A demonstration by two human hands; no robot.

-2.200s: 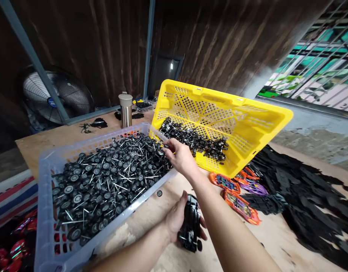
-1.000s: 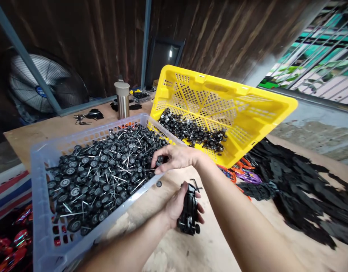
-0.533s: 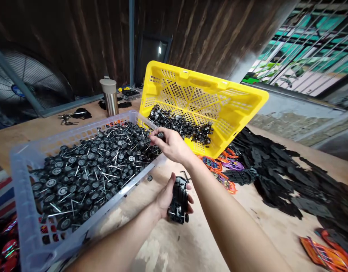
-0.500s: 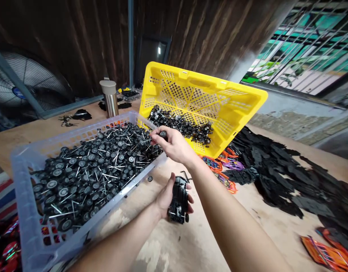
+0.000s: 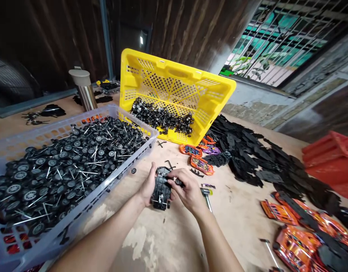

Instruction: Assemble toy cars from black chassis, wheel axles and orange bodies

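Note:
My left hand [image 5: 147, 187] is wrapped round a black toy car chassis [image 5: 161, 189], held underside up just above the wooden table [image 5: 174, 234]. Against the chassis's right side my right hand [image 5: 187, 192] pinches a small black wheel on an axle [image 5: 178, 182]. To the left stands a clear plastic crate [image 5: 85, 206] heaped with black wheels on metal axles [image 5: 66, 158]. Behind it a yellow crate [image 5: 191, 87] is tipped up, with more wheel sets [image 5: 162, 117] in its lower edge.
Black chassis plates [image 5: 255, 158] lie spread on the right of the table. Orange toy car bodies lie near the yellow crate [image 5: 200, 164] and at the lower right [image 5: 298, 245]. A steel flask [image 5: 84, 88] stands at the back left, a red crate [image 5: 332, 158] at the far right.
My right hand left the clear crate with a wheel and axle and came down to the chassis in my left hand. The view swung right, showing more orange bodies and the red crate.

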